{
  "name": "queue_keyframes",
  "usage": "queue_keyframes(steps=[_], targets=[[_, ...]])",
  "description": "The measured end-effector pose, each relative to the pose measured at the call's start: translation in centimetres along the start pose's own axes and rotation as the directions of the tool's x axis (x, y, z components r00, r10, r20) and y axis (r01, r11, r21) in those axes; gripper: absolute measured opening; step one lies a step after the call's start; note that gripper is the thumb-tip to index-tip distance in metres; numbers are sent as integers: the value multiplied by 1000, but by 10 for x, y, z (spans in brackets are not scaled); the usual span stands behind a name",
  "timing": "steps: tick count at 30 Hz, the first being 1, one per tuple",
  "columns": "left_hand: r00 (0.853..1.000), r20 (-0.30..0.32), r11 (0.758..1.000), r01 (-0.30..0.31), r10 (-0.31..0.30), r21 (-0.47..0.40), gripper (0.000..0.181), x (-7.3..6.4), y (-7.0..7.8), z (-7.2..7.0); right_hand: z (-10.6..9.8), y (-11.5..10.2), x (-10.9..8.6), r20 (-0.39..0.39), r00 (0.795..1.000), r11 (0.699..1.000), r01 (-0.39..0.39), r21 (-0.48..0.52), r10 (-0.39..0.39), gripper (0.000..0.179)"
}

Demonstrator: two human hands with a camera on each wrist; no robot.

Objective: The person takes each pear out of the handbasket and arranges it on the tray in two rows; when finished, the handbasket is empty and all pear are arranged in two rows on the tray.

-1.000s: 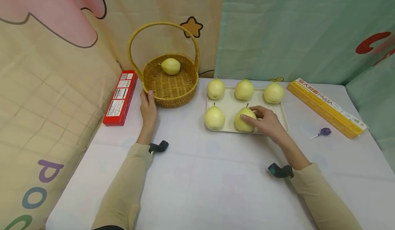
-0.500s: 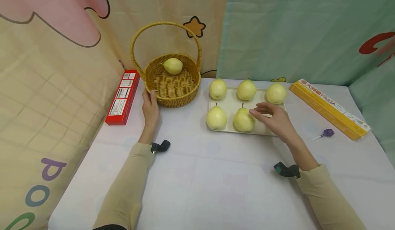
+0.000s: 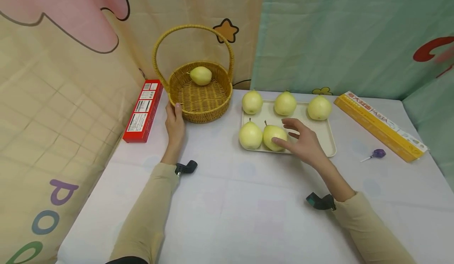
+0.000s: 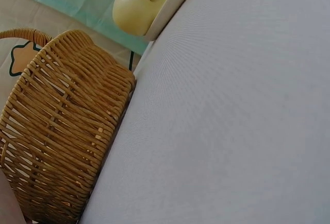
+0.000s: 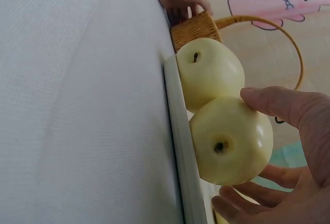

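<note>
In the head view my left hand (image 3: 175,128) holds the near left side of the round wicker basket (image 3: 202,116), fingers outside and thumb at the rim. One pear (image 3: 201,76) lies on its side inside it. My right hand (image 3: 303,140) is at the front-row pear (image 3: 274,138) on the white tray (image 3: 322,136), thumb across its front and fingers curved round its far right side. That pear leans left against the front-left pear (image 3: 250,135); the right wrist view shows the thumb (image 5: 268,100) on it. Three pears stand along the tray's back, including a middle pear (image 3: 285,103).
A red box (image 3: 143,112) lies left of the basket. To the tray's right are a yellow pasta box (image 3: 381,126) and a purple lollipop (image 3: 378,153). Printed curtains (image 3: 319,31) hang behind the white-covered table (image 3: 248,209).
The right hand drew slightly away from the front pear, then came back to it. The pear has shifted left and tilted against its neighbour. The left hand stays at the basket.
</note>
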State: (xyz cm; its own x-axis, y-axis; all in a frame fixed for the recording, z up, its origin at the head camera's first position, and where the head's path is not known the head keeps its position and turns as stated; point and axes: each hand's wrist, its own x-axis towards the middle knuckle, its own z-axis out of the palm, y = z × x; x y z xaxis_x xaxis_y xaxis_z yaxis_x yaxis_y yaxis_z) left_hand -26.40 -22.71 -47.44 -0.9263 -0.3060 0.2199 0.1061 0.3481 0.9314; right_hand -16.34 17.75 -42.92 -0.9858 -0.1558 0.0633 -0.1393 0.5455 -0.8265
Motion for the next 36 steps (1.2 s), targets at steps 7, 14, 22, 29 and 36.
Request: queue_keyframes(steps=[7,14,22,29,36], targets=[[1000,1,1000,-3,3,4,66,0,1,-1,6,8,3,81,996,997,23,67,-28,73],[1000,3,1000,5,-5,4,69,-1,2,-1,-4,0,-6,-101,995,980,-46,-195,27,67],[1000,6,1000,5,-5,6,68,-1,3,0,-6,-4,-6,-106,990,971,-110,-210,89,76],[1000,9,1000,8,-8,-4,66,-1,3,0,-2,2,-1,-41,996,995,-84,-61,82,71],[1000,3,1000,1,-1,-3,65,1,1,0,-2,4,0,5,997,997,-79,-21,79,70]])
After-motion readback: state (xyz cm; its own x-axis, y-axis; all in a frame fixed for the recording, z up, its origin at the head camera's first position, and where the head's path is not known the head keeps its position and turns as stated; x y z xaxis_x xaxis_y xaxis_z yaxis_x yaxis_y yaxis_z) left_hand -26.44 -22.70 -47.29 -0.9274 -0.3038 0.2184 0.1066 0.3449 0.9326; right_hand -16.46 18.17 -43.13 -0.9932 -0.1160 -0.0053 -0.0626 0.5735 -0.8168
